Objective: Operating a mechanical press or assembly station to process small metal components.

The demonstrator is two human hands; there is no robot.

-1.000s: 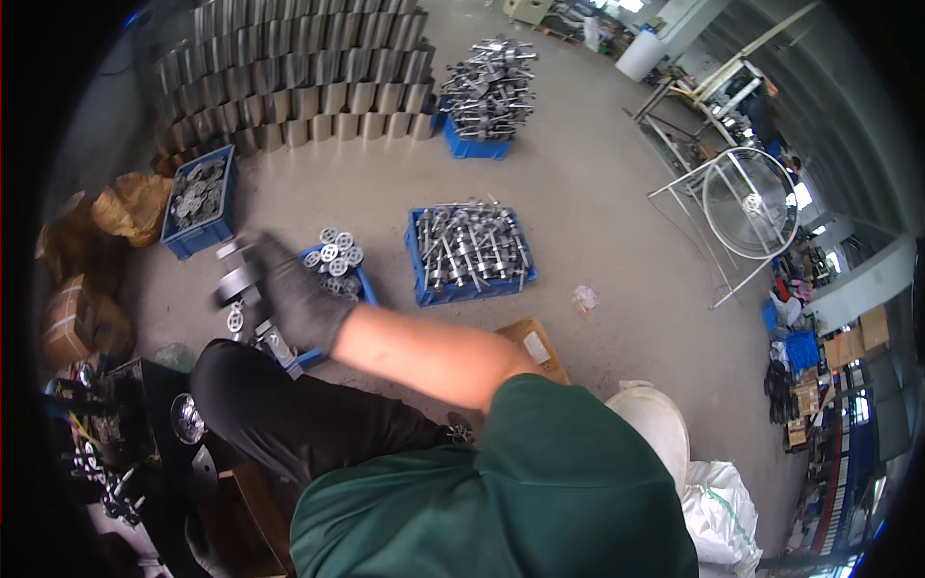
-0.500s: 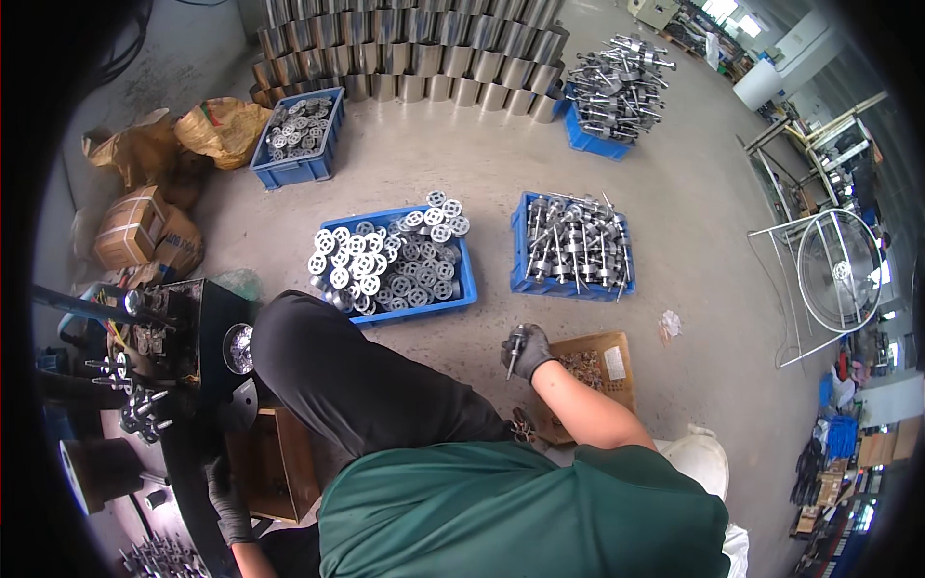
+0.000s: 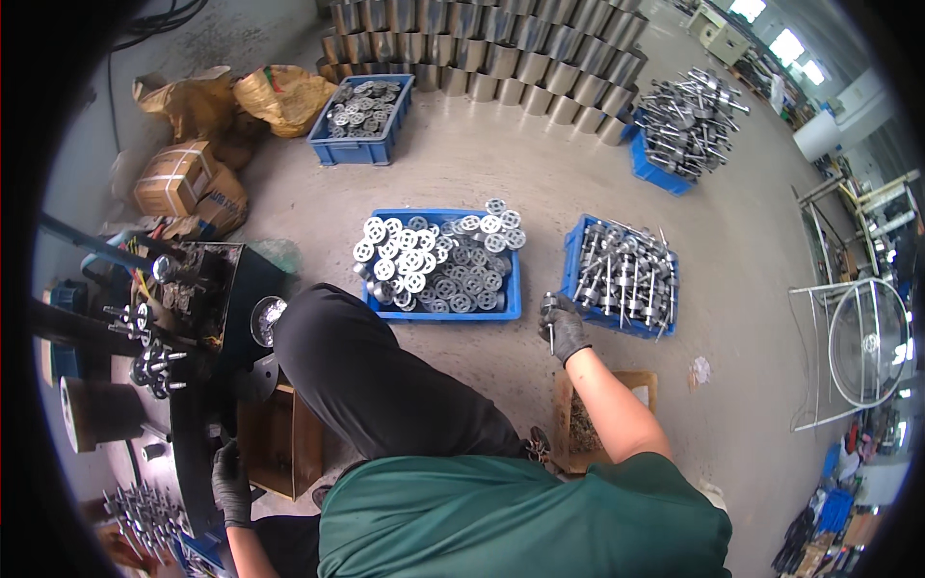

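In a dark grey glove, my right hand is closed round a metal shaft with a thick round hub, its thin rod pointing down. The hand is just left of a blue crate heaped with similar hubbed shafts. Left of that, another blue crate holds round slotted metal discs, some bright, some dull grey. Also gloved, my left hand is low by the edge of the dark workbench, fingers loosely extended with no object visible in them. Several upright shaft pieces stand near it.
Below my right forearm is a cardboard box of small bits. A wooden box is beside the bench machine. Farther off are a blue crate of discs, a blue crate heaped with shafts and stacked metal cylinders.
My right hand has moved forward with the shaft, from the cardboard box toward the crate of shafts. The view has shifted, and my left hand stays by the bench edge.
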